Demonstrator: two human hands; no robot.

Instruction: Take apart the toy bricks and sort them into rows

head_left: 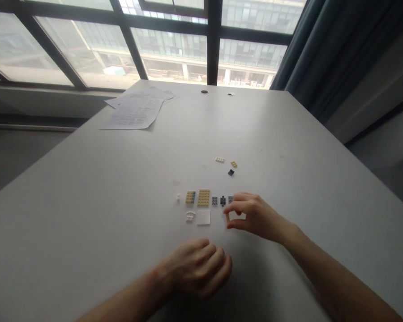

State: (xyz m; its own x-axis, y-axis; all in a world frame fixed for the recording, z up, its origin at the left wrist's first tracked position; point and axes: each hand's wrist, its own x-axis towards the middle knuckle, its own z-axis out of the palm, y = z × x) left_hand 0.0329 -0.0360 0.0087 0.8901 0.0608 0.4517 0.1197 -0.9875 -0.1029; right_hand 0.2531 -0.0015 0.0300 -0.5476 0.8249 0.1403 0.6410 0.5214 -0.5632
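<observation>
My right hand (pixel 250 211) pinches a narrow tan brick piece (pixel 227 218) between thumb and index finger, just above the table. Beside it lie a dark plate with end knobs (pixel 223 201), a grey studded plate (pixel 214 201) and another grey piece (pixel 230 199), partly covered by the fingers. Nearer the table's front, my left hand (pixel 203 267) rests curled in a loose fist; no piece shows in it, though its palm side is hidden. Beyond that fist lie a clear flat tile (pixel 203 218), a white bracket-like piece (pixel 190 216) and a large tan studded plate (pixel 203 197).
A tan-and-blue plate (pixel 190 197) and a small white piece (pixel 178 197) lie at the row's left. Farther back are a white plate (pixel 219 159), a tan plate (pixel 234 164) and a black piece (pixel 231 172). Papers (pixel 134 112) lie at the white table's (pixel 272 134) far left.
</observation>
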